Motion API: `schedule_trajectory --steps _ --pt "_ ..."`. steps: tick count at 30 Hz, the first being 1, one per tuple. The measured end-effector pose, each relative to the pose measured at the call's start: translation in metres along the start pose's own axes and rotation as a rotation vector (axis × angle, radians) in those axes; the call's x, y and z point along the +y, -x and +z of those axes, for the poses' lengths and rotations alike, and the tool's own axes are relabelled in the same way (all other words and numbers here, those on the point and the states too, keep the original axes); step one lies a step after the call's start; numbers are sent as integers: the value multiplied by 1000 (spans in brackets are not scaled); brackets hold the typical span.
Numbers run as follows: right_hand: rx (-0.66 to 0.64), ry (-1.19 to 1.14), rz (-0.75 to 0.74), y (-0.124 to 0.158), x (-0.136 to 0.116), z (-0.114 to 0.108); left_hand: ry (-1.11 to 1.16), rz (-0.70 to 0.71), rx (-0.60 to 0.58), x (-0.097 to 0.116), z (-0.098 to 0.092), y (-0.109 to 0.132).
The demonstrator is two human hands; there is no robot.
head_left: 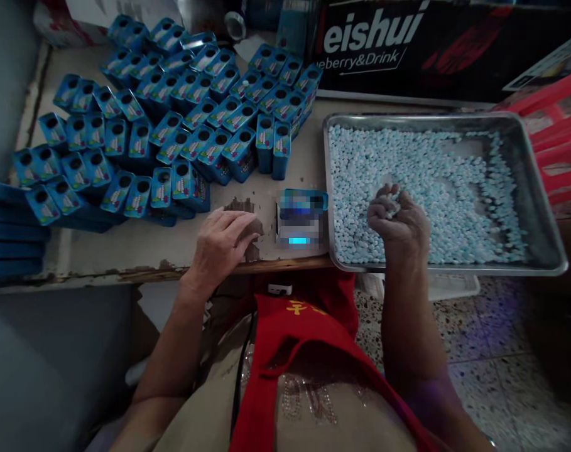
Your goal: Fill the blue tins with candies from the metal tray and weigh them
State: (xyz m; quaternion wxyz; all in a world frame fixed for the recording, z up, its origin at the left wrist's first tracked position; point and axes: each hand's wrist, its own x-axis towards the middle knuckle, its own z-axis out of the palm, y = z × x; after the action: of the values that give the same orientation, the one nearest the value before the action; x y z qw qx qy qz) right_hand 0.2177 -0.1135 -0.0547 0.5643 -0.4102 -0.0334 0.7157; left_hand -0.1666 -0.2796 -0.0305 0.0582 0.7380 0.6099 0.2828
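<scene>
Some candies (391, 206) sit in the right hand (399, 225) above the tray (455, 269); left hand (223, 242) flat, empty.

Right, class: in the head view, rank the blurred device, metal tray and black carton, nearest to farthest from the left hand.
1. The blurred device, just right of the left hand.
2. The metal tray, further right.
3. The black carton, at the table's back.

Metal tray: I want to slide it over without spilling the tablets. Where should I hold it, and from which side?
I would take the metal tray by its raised rim at both short ends, from left and right, kept level: it is wide, shallow and spread with loose tablets.
</scene>
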Motion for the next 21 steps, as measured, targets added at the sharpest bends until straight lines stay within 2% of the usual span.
schedule_trajectory --steps 4,7,11,13,16,21 --pt "-112 226 -71 -11 -1 -4 129 -34 25 -1 4 -5" --pt "-128 332 -104 -10 1 5 222 -80 48 5 12 -20" --pt "-209 415 -207 1 17 24 413 -52 92 13 38 -45" --pt "-273 448 -251 6 25 33 485 -27 71 19 53 -58" --pt "-337 507 -320 12 29 50 512 -25 9 35 66 -80" --pt "-319 584 -472 27 17 90 444 64 35 75 60 -120"
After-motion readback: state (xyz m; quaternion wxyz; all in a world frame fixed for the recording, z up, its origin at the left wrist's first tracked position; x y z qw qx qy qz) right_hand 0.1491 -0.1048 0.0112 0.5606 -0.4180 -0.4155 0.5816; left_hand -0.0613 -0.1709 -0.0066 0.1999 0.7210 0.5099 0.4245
